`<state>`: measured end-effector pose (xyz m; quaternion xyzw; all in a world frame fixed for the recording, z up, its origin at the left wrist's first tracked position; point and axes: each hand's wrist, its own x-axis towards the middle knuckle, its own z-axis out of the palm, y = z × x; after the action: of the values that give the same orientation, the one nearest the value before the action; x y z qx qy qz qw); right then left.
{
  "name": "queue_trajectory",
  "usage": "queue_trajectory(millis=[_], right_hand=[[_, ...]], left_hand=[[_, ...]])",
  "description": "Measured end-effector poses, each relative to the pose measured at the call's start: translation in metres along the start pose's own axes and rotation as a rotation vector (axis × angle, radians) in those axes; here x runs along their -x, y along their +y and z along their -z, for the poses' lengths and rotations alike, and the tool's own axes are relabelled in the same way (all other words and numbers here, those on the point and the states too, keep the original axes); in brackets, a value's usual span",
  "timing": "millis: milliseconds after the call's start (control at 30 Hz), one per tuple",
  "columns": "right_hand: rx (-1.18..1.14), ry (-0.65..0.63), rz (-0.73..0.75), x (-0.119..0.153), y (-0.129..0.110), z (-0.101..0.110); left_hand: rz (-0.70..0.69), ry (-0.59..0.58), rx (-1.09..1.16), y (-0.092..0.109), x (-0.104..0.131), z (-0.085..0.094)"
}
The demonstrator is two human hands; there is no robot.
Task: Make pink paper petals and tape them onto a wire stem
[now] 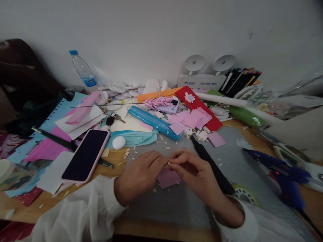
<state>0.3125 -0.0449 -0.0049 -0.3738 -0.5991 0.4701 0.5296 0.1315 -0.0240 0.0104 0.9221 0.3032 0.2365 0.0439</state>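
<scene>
My left hand [145, 173] and my right hand [193, 173] meet over the grey mat [176, 210], fingertips pinched together. A tiny pale bit shows between the fingertips, too small to name. Just below them lies a pink paper square [168, 178], partly hidden by my fingers. Beyond my hands are more pink paper squares [193, 118] and small pale scraps. A black roll [214, 166] slants past the right hand, with a yellow-green tape roll [246, 195] by that wrist.
A phone [85, 156] lies at left, near a water bottle [84, 72]. At right sits a blue glue gun [282, 174] with a red light. A blue roll [153, 122], a red sheet [212, 119] and pens [239, 82] crowd the back of the table.
</scene>
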Motion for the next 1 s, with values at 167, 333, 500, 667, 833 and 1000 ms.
queue_trajectory(millis=[167,333,500,667,833,1000], right_hand=[[-0.290,-0.041,-0.325,-0.003,-0.005,0.004],[-0.359,-0.058,-0.418,-0.005,-0.007,0.007],[-0.321,-0.030,-0.371,-0.008,-0.010,0.012],[-0.318,-0.001,-0.344,-0.009,-0.014,0.017],[-0.392,0.023,-0.321,-0.008,-0.014,0.019],[-0.422,0.046,-0.254,-0.009,-0.014,0.019]], left_hand=[[-0.266,-0.090,-0.252,-0.005,-0.017,0.024],[-0.438,-0.153,-0.353,-0.008,-0.033,0.039],[-0.366,-0.157,-0.395,-0.009,-0.041,0.032],[0.091,-0.083,-0.091,0.000,-0.034,0.008],[0.368,-0.256,0.257,0.008,-0.020,-0.017],[0.422,-0.258,0.366,0.005,-0.021,-0.021]])
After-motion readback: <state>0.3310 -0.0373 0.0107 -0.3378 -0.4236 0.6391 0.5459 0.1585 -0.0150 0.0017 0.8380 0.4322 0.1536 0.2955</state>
